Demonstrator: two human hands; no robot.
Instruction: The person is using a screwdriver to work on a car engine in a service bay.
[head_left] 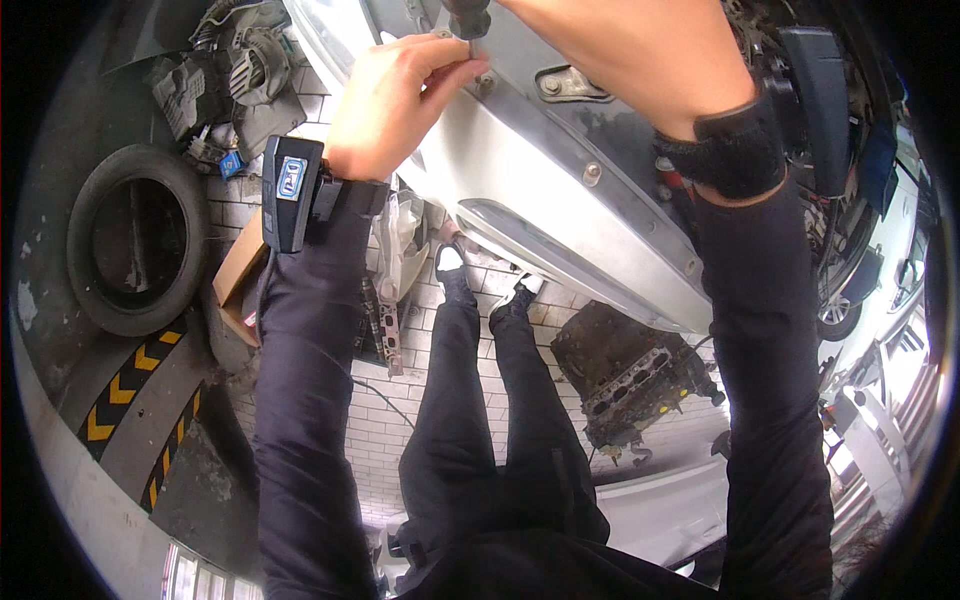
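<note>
My left hand [390, 100] is closed, thumb and forefinger pinched around the metal shaft of a screwdriver [468, 18] with a dark handle. The screwdriver's upper end is cut off by the top edge. Just below the fingertips, a bolt [485, 84] sits in the edge strip of a silver car body panel [520, 165]. My right hand [620, 35] reaches in from the right above the panel, near the screwdriver handle. Its fingers are beyond the top edge, so their grip is hidden. A metal bracket [572, 86] and another bolt [592, 174] lie under my right arm.
A tyre [190, 235] stands at the left beside a cardboard box [240, 265] and loose car parts [255, 65]. A dirty engine part [640, 375] rests on the tiled floor [385, 440], right of my legs. Yellow-black striped strips [130, 385] are at the lower left.
</note>
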